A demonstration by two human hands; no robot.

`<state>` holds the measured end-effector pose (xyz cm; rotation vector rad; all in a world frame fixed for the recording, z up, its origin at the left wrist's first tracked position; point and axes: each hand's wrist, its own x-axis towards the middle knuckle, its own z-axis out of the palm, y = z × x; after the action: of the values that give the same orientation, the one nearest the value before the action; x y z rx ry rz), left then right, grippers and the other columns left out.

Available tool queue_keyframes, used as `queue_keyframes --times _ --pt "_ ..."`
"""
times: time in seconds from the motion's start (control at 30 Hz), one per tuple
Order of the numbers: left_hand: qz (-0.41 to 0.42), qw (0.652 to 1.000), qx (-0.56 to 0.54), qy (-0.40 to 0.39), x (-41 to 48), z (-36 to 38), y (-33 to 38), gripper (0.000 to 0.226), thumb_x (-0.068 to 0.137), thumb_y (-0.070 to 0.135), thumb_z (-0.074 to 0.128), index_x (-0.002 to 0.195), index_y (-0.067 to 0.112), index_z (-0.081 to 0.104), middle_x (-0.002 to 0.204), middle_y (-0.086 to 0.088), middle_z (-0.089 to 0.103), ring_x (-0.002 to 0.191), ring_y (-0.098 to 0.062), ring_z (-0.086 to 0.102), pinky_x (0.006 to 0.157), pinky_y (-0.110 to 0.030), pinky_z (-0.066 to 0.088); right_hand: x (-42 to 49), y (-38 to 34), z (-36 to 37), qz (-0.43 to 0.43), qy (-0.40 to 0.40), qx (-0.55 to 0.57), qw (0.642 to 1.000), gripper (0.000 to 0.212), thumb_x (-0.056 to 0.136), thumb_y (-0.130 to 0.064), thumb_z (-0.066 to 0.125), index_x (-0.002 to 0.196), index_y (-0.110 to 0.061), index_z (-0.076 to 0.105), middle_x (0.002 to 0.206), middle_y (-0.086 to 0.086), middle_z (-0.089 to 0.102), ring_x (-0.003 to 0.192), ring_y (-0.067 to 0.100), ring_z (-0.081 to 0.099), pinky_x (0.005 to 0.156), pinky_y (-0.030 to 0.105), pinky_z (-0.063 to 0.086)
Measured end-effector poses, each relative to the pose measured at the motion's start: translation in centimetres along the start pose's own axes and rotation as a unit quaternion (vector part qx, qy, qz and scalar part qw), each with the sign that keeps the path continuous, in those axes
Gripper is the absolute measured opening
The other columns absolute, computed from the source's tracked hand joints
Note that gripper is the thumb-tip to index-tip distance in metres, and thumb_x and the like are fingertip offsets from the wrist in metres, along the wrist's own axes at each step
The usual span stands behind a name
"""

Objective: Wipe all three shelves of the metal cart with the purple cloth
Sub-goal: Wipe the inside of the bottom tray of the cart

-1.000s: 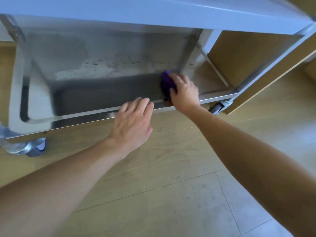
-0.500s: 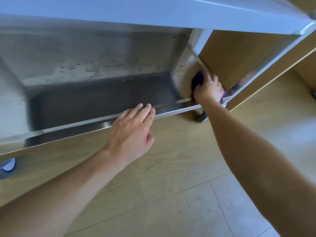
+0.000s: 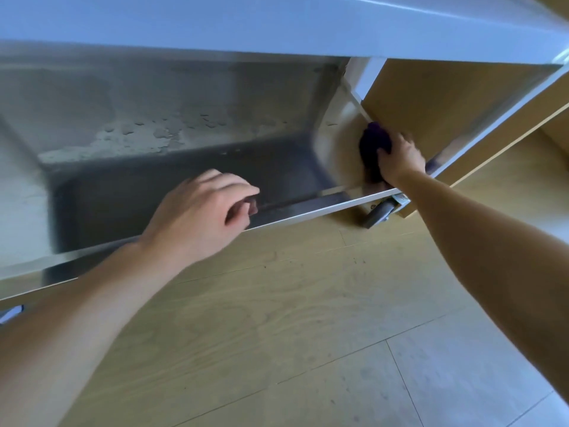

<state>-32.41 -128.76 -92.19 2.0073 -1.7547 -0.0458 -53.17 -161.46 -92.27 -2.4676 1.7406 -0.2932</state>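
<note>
cloth [image 3: 374, 143] has slid right, into the corner of the bottom shelf [image 3: 184, 180] at 2 o'clock.
right hand [image 3: 400, 161] grips it there; left hand [image 3: 197, 217], loosely curled, holds nothing; patch [image 3: 138, 140] at 10 o'clock looks unwiped.

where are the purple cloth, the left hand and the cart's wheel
purple cloth [image 3: 371, 144]: head view, on its bunched part above the fingers
left hand [image 3: 192, 220]: head view, on the back of the hand
wheel [image 3: 378, 214]: head view, on the dark caster's side

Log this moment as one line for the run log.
step: bottom shelf wipe | right hand: holds purple cloth at right end | left hand: by front rim, contact unclear
</note>
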Motion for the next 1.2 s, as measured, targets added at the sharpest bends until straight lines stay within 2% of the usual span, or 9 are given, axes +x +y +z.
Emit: queue_keyframes --times 0.13,0.37,0.47,0.67,0.8,0.9,0.97,1.07,1.2 --pt "0.004 1.0 0.015 0.014 -0.6 1.0 -0.2 0.021 0.091 0.013 0.054 0.102 0.017 0.072 0.121 0.007 0.064 0.11 -0.018 0.055 0.09 -0.042 0.049 -0.5 -5.3 1.1 -0.003 0.018 0.028 0.999 0.056 0.089 -0.024 0.048 0.142 -0.035 0.039 0.146 0.007 0.041 0.127 0.037 0.045 0.105 0.047 0.036" --pt "0.012 0.999 0.01 0.03 -0.8 1.1 -0.5 0.026 0.092 0.013 0.053 0.11 0.016 0.071 0.124 0.004 0.064 0.109 -0.021 0.058 0.091 -0.041 0.049 -6.5 -14.4 2.9 -0.375 -0.028 0.082 0.923 0.055 0.089 -0.017 0.052 0.143 -0.025 0.045 0.142 0.002 0.049 0.126 0.028 0.049 0.106 0.037 0.038" --pt "0.005 0.999 0.003 0.038 -0.9 1.2 -0.5 0.024 0.092 0.013 0.053 0.107 0.017 0.072 0.124 0.005 0.063 0.108 -0.02 0.058 0.091 -0.04 0.049 -3.3 -9.2 1.8 -0.303 -0.013 0.068 0.951 0.056 0.089 -0.015 0.053 0.143 -0.024 0.045 0.143 0.006 0.048 0.128 0.031 0.048 0.106 0.039 0.04" --pt "0.007 0.999 -0.002 0.033 -0.7 1.4 -0.2 0.027 0.091 0.011 0.052 0.11 0.017 0.071 0.126 0.004 0.063 0.109 -0.021 0.057 0.091 -0.044 0.049 1.8 -3.1 0.3 0.07 0.005 0.019 0.997 0.052 0.088 -0.023 0.049 0.139 -0.029 0.044 0.138 0.014 0.044 0.125 0.04 0.047 0.104 0.045 0.038" --pt "0.01 0.999 0.011 0.035 -0.6 1.5 0.0 0.028 0.091 0.012 0.05 0.11 0.016 0.071 0.125 0.004 0.063 0.107 -0.022 0.057 0.089 -0.044 0.049 -1.4 -12.6 2.5 -0.108 -0.006 0.031 0.994 0.055 0.088 -0.024 0.049 0.141 -0.036 0.041 0.142 0.008 0.046 0.124 0.033 0.05 0.1 0.041 0.044" --pt "0.01 0.999 0.007 0.039 -0.6 1.6 -0.2 0.03 0.091 0.012 0.051 0.113 0.015 0.07 0.123 0.003 0.064 0.106 -0.023 0.057 0.088 -0.043 0.048 -6.5 -19.4 3.8 -0.344 -0.06 0.073 0.934 0.058 0.088 -0.018 0.053 0.145 -0.027 0.043 0.145 0.003 0.046 0.129 0.027 0.047 0.107 0.038 0.037" --pt "0.01 0.999 0.006 0.038 -0.6 1.5 -0.2 0.03 0.09 0.011 0.054 0.115 0.015 0.07 0.123 0.003 0.064 0.106 -0.023 0.057 0.088 -0.042 0.048 -8.1 -20.0 3.7 -0.402 -0.076 0.098 0.907 0.057 0.088 -0.016 0.054 0.144 -0.025 0.044 0.144 0.0 0.047 0.128 0.026 0.048 0.107 0.037 0.036" --pt "0.004 0.999 0.003 0.034 -0.8 1.5 -0.3 0.029 0.09 0.012 0.054 0.113 0.016 0.07 0.124 0.004 0.064 0.108 -0.022 0.057 0.089 -0.043 0.049 -6.2 -16.3 2.7 -0.353 -0.046 0.082 0.931 0.056 0.091 -0.017 0.054 0.145 -0.024 0.042 0.146 0.003 0.046 0.13 0.026 0.046 0.108 0.035 0.036" --pt "-0.002 0.999 0.003 0.043 -1.0 1.4 -0.2 0.025 0.091 0.013 0.052 0.106 0.016 0.071 0.122 0.005 0.064 0.106 -0.021 0.057 0.087 -0.043 0.049 -3.2 -8.5 1.5 -0.104 0.015 0.051 0.993 0.056 0.093 -0.021 0.049 0.147 -0.028 0.037 0.147 0.007 0.042 0.131 0.032 0.043 0.109 0.04 0.036"
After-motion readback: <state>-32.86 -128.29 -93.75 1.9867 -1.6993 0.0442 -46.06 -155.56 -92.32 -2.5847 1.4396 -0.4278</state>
